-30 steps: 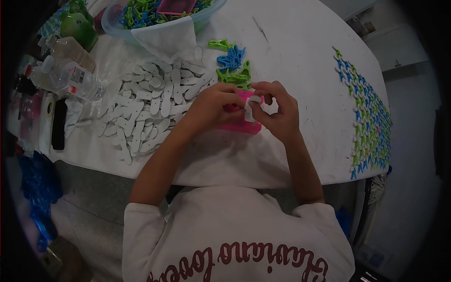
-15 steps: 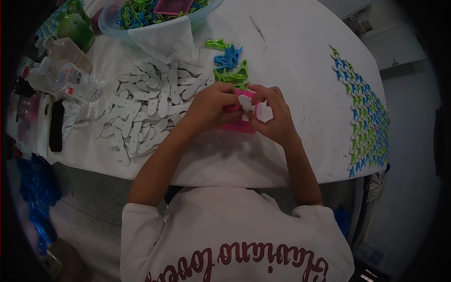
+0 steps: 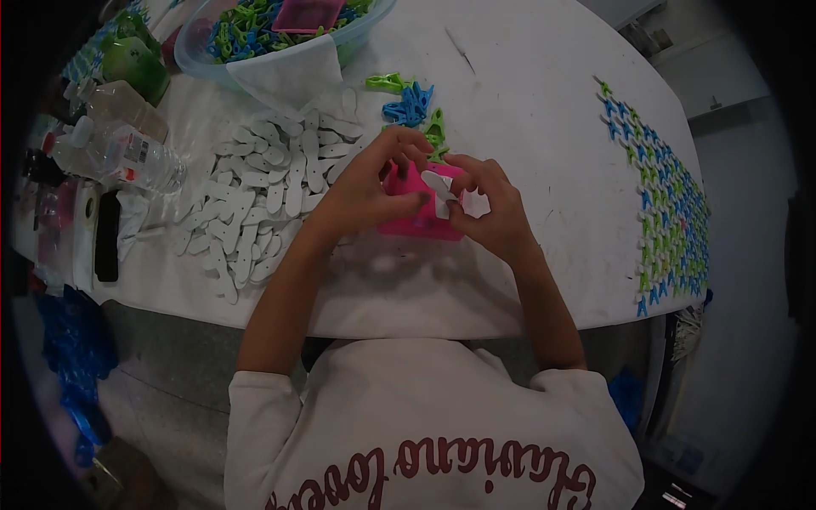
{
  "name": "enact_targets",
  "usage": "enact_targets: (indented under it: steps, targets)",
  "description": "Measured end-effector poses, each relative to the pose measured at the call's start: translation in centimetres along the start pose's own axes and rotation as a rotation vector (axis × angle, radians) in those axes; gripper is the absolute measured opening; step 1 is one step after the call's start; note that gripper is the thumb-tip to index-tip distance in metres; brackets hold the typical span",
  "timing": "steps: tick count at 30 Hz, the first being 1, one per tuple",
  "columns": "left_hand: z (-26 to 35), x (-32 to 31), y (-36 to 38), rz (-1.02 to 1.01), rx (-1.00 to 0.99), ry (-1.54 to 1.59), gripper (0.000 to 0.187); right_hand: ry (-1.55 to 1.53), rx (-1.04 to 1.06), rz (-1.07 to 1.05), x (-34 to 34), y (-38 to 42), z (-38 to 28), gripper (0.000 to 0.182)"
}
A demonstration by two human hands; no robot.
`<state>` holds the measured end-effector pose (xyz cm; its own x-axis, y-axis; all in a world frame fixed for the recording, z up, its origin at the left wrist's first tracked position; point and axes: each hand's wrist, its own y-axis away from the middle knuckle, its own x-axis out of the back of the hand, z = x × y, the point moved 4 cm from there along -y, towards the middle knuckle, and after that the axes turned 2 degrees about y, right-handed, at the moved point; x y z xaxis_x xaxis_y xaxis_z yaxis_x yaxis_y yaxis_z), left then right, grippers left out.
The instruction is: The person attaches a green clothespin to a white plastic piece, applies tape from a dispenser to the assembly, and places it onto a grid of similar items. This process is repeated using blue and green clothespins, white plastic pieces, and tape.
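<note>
My right hand (image 3: pixel 495 208) pinches a small white spoon-shaped piece (image 3: pixel 439 184) between thumb and fingers, holding it tilted above a bright pink tray (image 3: pixel 408 223). To its left, my left hand (image 3: pixel 361 189) is open, thumb and fingers apart and nothing visible between them. It hovers over the tray's left side. Just beyond the tray lie a few green clips (image 3: pixel 435 132) and blue clips (image 3: pixel 410 105). A heap of similar white pieces (image 3: pixel 293 174) spreads to the left of my left forearm. What the tray holds is mostly hidden by my hands.
A light blue basin (image 3: pixel 189 53) full of clips stands at the back, a white cloth (image 3: pixel 293 78) over its rim. Bottles (image 3: pixel 140 157) and a black phone-like object (image 3: pixel 107 236) crowd the left. Rows of clips (image 3: pixel 667 217) line the right edge. A thin tool (image 3: pixel 461 49) lies behind.
My left hand has let go of the white piece and drawn back to the left, its fingers spreading. My right hand keeps the piece at nearly the same spot.
</note>
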<state>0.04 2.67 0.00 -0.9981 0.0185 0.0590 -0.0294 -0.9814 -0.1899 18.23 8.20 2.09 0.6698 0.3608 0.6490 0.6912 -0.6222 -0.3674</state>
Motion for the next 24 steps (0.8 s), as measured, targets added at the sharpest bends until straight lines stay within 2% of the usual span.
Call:
enact_targets:
  steps: [7,11,13,17,19,24]
  targets:
    - [-0.8,0.1,-0.3,0.037,-0.022,0.159,0.046,-0.003,0.018,-0.004,0.1,0.0,0.1,0.057]
    - [-0.9,0.1,-0.3,0.023,-0.068,0.141,0.046,-0.004,0.012,-0.026,0.2,0.0,0.2,0.055]
    - [-0.4,-0.1,-0.4,-0.051,-0.121,0.06,0.048,-0.006,0.008,-0.028,0.4,0.1,0.2,0.055]
    - [0.6,-0.6,-0.6,-0.117,-0.093,-0.099,0.052,0.032,-0.03,-0.066,1.0,0.6,0.8,0.055]
    - [0.3,-1.0,-1.0,-0.187,-0.089,-0.293,0.056,0.041,-0.059,-0.077,1.1,0.7,1.1,0.055]
    - [0.6,-1.3,-1.0,-0.165,-0.132,-0.36,0.057,0.022,-0.079,-0.082,1.4,0.9,1.2,0.055]
